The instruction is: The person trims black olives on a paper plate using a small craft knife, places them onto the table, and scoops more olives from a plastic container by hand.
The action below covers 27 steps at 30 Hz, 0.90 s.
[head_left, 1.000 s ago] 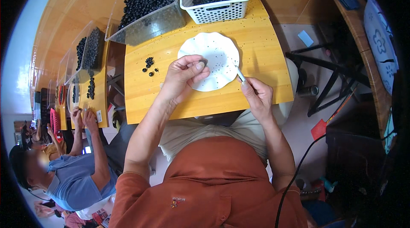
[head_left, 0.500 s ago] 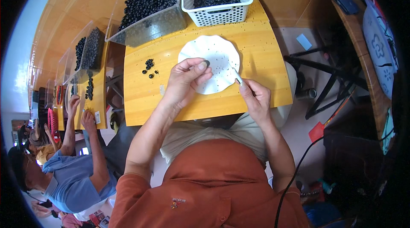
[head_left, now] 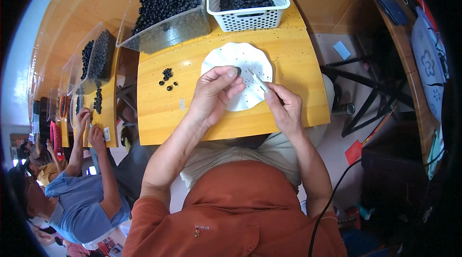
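Note:
Between thumb and fingertips, my left hand pinches a small round black piece over a white scalloped plate. My right hand is closed on a slim white pointed tool; its exact kind does not show. The tool's thin tip points up and left, a short gap from the piece. Dark crumbs dot the plate beneath both hands. To the left of my left hand lies a loose cluster of small black ring-like pieces.
A clear plastic bin heaped with black pieces and a white perforated basket holding more stand at the table's far edge. At left, a co-worker in a blue shirt works at another table. Dark folding legs stand at right.
My right hand has moved slightly left, bringing the tool's tip nearer the black piece. My left hand keeps its pinch, and the view has shifted a little.

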Each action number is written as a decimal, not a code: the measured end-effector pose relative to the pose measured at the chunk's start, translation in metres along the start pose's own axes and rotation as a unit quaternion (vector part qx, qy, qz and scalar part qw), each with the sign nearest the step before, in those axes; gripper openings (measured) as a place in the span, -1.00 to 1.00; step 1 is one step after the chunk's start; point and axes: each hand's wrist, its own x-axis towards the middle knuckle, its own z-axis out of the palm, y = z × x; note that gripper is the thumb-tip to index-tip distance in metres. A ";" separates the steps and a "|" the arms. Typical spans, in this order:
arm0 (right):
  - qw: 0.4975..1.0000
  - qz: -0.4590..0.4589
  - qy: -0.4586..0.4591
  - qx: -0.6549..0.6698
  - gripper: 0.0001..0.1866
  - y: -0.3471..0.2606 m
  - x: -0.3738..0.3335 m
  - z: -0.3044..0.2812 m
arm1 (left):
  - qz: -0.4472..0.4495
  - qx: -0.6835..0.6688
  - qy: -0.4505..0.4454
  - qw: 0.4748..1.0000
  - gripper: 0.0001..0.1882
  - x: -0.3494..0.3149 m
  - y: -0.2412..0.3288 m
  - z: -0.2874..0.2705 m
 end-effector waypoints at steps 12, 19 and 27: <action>1.000 -0.003 0.013 -0.017 -0.66 0.018 0.002 0.007 | -0.007 -0.043 -0.009 0.999 -0.90 0.009 -0.006 0.000; 0.998 0.047 0.040 0.006 -0.64 0.021 0.002 0.007 | 0.066 0.078 0.022 0.995 -0.88 0.016 -0.010 -0.002; 0.997 0.072 0.038 -0.010 -0.63 0.021 0.002 0.006 | 0.129 0.167 0.012 0.977 -0.84 0.018 -0.016 -0.005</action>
